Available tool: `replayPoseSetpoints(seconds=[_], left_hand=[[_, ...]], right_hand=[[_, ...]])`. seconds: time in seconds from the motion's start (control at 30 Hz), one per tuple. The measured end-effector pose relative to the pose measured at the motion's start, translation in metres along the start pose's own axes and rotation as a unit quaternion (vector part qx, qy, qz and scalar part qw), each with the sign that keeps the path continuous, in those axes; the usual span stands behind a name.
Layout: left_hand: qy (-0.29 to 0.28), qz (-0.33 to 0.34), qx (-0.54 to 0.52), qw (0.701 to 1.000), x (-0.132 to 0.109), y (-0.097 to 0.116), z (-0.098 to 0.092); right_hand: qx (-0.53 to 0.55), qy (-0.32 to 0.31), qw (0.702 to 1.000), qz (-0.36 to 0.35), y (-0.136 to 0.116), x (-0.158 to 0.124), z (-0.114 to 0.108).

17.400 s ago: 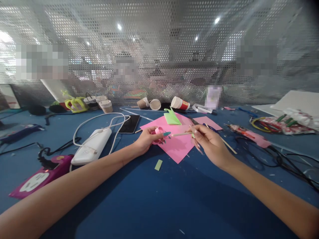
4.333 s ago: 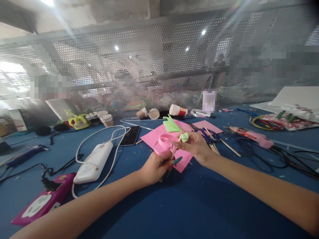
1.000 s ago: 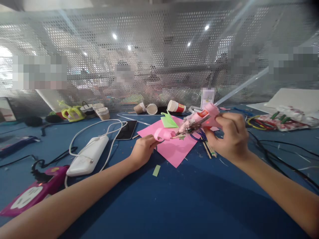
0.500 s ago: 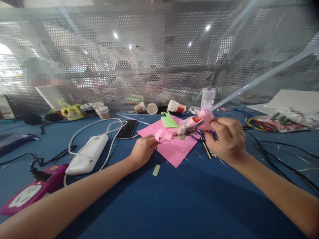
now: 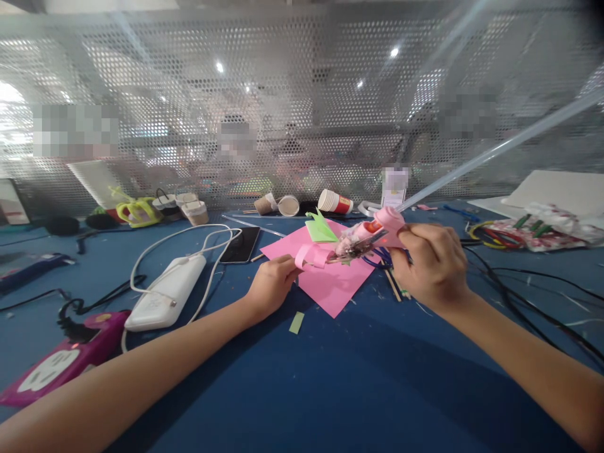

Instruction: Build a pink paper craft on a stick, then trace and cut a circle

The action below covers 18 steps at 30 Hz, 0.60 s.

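My right hand [image 5: 431,261] is closed around the handle of a pink glue gun [image 5: 361,236], its body partly see-through. A long clear glue stick [image 5: 472,165] runs out of its rear toward the upper right. My left hand [image 5: 274,286] pinches a curled pink paper strip [image 5: 312,255] between thumb and fingers. The gun's front end lies at the strip's right side; whether they touch is hard to tell. Beneath both lies a flat pink paper sheet [image 5: 333,299]. A folded green paper piece [image 5: 321,228] with pointed tips is just behind the strip.
A small green paper scrap [image 5: 296,323] lies on the blue table [image 5: 302,390]. Left are a white power bank [image 5: 167,296] with cable, a phone [image 5: 240,245] and a magenta power strip [image 5: 70,358]. Paper cups [image 5: 335,201] line the mesh panel [image 5: 302,113]; black cables [image 5: 514,302] trail right.
Almost nothing differs. The pink strip has shifted or turned very slightly in my left fingers; the glue gun stays in my right hand at nearly the same spot.
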State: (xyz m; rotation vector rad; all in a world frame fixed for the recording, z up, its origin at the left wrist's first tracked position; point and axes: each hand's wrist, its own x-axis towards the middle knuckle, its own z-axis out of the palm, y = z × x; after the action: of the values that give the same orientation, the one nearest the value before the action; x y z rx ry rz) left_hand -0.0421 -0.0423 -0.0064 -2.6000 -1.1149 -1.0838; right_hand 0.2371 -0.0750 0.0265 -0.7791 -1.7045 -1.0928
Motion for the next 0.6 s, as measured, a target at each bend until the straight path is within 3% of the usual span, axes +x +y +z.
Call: replayPoseSetpoints(seconds=[0.2, 0.43, 0.6], left_hand=[[0.000, 0.000, 0.001, 1.000, -0.0002, -0.0010, 0.0004], [-0.004, -0.007, 0.000, 1.000, 0.0003, -0.0006, -0.0002], [-0.001, -0.012, -0.005, 1.000, 0.0004, -0.0004, -0.0001]], right_hand=[[-0.033, -0.029, 0.999, 0.027, 0.0004, -0.0027, 0.0017], [-0.041, -0.012, 0.999, -0.008, 0.0006, -0.0003, 0.0000], [-0.026, -0.038, 0.999, 0.020, 0.0052, -0.0034, -0.0012]])
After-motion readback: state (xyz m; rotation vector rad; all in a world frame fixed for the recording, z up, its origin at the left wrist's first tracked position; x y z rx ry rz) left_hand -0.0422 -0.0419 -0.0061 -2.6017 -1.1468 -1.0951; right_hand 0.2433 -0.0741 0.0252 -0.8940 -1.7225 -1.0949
